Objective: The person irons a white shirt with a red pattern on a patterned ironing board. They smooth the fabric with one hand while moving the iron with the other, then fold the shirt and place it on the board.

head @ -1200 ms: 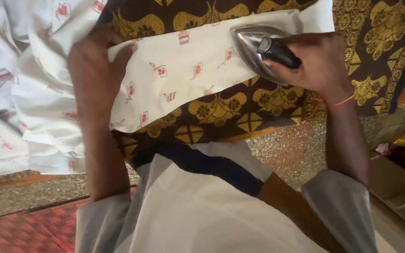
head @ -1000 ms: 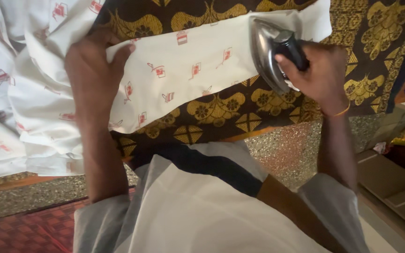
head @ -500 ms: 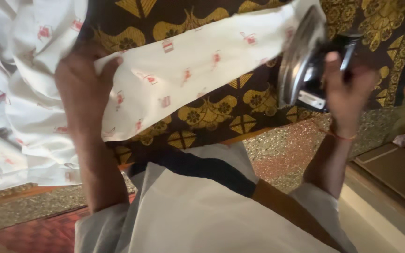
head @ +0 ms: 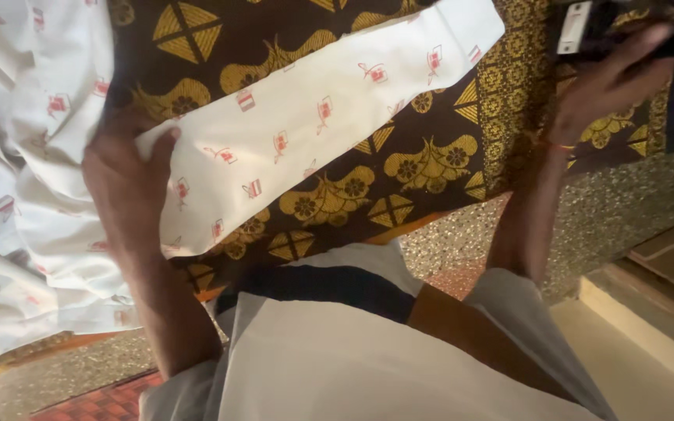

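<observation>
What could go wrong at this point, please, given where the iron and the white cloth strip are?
The right hand holds the iron at the picture's top edge, mostly out of view, so it might meet the brown patterned cloth unwatched. Only the left hand pins the white strip; its free end could slip or crease.

white short sleeves, thin orange bracelet

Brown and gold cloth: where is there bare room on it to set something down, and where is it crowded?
The brown and gold cloth lies bare between the white sleeve and the right hand, and again near its front edge below the sleeve. The left side is crowded: the left hand presses the sleeve, with the bunched shirt beside it. The right hand holds an iron at the top corner.
</observation>
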